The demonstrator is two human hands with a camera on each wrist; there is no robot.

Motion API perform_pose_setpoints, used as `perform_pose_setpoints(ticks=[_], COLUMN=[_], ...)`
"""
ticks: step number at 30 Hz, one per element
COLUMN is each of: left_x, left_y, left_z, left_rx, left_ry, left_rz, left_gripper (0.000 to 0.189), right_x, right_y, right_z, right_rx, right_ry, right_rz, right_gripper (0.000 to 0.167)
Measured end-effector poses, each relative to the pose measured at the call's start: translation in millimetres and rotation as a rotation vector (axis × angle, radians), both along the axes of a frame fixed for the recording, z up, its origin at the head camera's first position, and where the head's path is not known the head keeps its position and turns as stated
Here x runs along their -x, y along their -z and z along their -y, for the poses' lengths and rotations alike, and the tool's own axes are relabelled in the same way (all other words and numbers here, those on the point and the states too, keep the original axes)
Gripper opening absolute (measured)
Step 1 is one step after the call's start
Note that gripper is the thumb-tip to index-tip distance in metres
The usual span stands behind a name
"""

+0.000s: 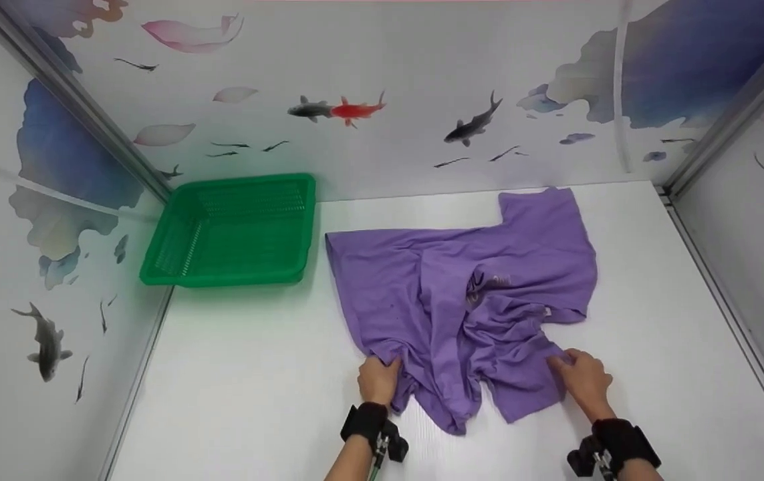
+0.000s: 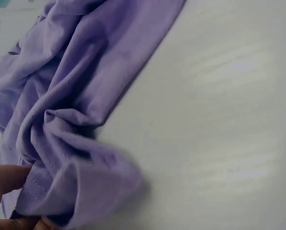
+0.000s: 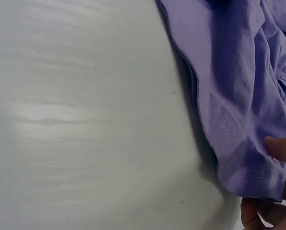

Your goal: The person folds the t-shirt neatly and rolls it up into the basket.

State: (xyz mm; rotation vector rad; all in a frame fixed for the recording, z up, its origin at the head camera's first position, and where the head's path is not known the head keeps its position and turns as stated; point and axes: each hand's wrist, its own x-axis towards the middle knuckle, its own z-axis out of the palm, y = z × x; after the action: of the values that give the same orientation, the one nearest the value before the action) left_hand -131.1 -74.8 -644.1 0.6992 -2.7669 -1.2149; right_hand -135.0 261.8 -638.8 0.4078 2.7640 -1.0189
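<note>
Left hand and right hand each pinch the rumpled purple shirt along its near side. Green basket at worktop's far-left corner.

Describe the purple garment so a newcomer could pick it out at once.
On the white table, look to the right of the green basket. There lies the purple garment, with the left hand and the right hand pinching its near side. Unlike the basket, it is wrinkled cloth with a small print.
</note>
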Motion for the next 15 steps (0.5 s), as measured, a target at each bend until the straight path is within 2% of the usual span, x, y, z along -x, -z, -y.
perform_pose_setpoints(ticks=[4, 7, 11, 15], left_x=[4.3, 2.4, -3.0, -6.2], left_y=[2.3, 2.1, 1.6, 3.0], left_z=[-0.1, 8.1, 28.2, 56.9], left_rx=[0.008, -0.008, -0.045, -0.062], left_ry=[-0.051, -0.118, -0.2, -0.275], left_rz=[0.002, 0.018, 0.03, 0.043], left_gripper=[0.022, 0.024, 0.028, 0.025], right_x=[2.4, -1.7, -16.1, -34.8], right_y=[4.2, 6.5, 8.5, 9.9], right_z=[-1.5, -11.6, -35.4, -60.1], right_rx=[-0.005, -0.021, -0.068, -0.119], right_ry=[0.021, 0.053, 0.104, 0.181], right_rz=[-0.029, -0.032, -0.026, -0.012], right_gripper=[0.037, 0.036, 0.037, 0.039])
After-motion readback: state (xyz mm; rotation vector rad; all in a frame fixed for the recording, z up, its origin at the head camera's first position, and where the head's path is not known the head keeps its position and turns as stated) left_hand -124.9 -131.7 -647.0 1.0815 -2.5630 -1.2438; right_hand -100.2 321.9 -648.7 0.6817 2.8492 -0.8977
